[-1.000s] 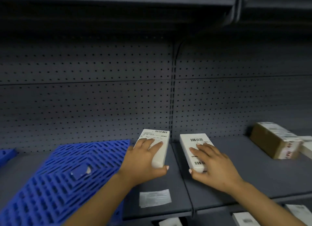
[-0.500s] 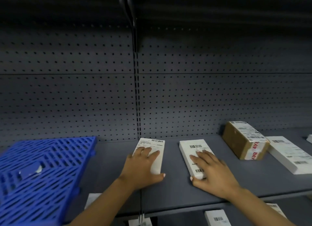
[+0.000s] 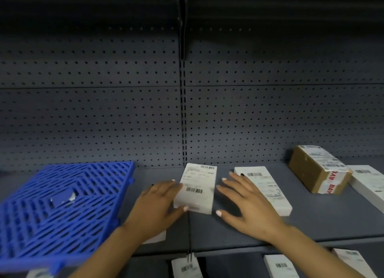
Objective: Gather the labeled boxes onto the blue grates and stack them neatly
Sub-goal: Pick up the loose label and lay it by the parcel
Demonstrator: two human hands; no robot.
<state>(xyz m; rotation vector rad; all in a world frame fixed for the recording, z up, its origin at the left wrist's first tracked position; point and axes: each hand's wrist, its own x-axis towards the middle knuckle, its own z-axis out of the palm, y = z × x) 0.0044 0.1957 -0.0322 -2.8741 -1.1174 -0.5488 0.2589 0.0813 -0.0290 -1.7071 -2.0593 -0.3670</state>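
Left hand [image 3: 160,203] grasps the white box [image 3: 197,188] by its edge — likely bound for the blue grate [image 3: 62,205]; right hand [image 3: 247,203] hovers released.

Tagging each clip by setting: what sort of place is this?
Probably a stockroom or parcel storage area: grey metal shelf with pegboard back panel, barcode-labelled white box, taped brown box, and a blue grate.
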